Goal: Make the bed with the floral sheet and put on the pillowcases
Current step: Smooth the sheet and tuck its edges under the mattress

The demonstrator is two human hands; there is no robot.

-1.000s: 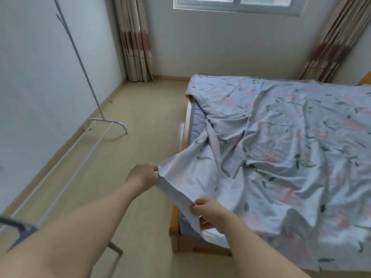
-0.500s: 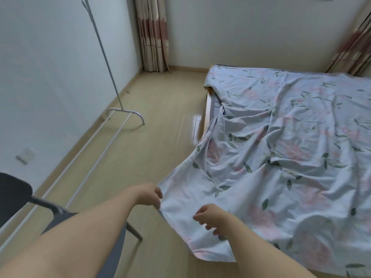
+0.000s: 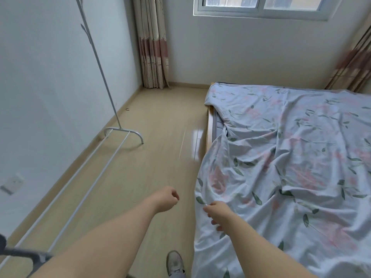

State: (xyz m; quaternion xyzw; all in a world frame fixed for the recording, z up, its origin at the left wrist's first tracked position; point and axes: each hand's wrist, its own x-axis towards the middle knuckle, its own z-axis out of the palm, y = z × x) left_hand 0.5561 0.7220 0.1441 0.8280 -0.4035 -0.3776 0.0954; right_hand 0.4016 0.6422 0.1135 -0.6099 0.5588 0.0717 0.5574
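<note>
**Clerk:** Entry one, the task's thing. Description and place?

**Checker:** Floral sheet [image 3: 291, 157]: pale blue, pink blooms, green leaves, heavily creased. It is spread over the mattress [image 3: 219, 125]. Its near left portion hangs over the side toward the floor [image 3: 152, 137]. Farther along that side it falls short, so a grey strip of mattress and the wooden bed frame [image 3: 209, 125] show.

**Clerk:** Hands?

**Checker:** Left hand [image 3: 166, 198]: clenched, fingers curled in, grasping nothing. It is above the floor, near the sheet's hanging edge and apart from it. Right hand [image 3: 217, 212]: at that edge, fingertips [image 3: 206, 207] touching the cloth, fingers bent. I cannot tell whether it pinches the cloth.

**Clerk:** Remaining stock?

**Checker:**
- One white clothes rack [image 3: 112, 109] along the left wall, base rails on the floor.
- One curtain [image 3: 153, 47] in the far corner.
- One second curtain [image 3: 353, 63] at the right edge, blurred.
- One window [image 3: 261, 7] in the far wall.
- One wall socket [image 3: 12, 183], low on the left wall.
- One small dark ring [image 3: 127, 109] on the floor near the skirting.
- One grey shoe [image 3: 175, 262] at the bottom edge, between the two forearms.
- One dark grey item [image 3: 24, 255] at the lower left, cut off by the frame. Kind not determined.
</note>
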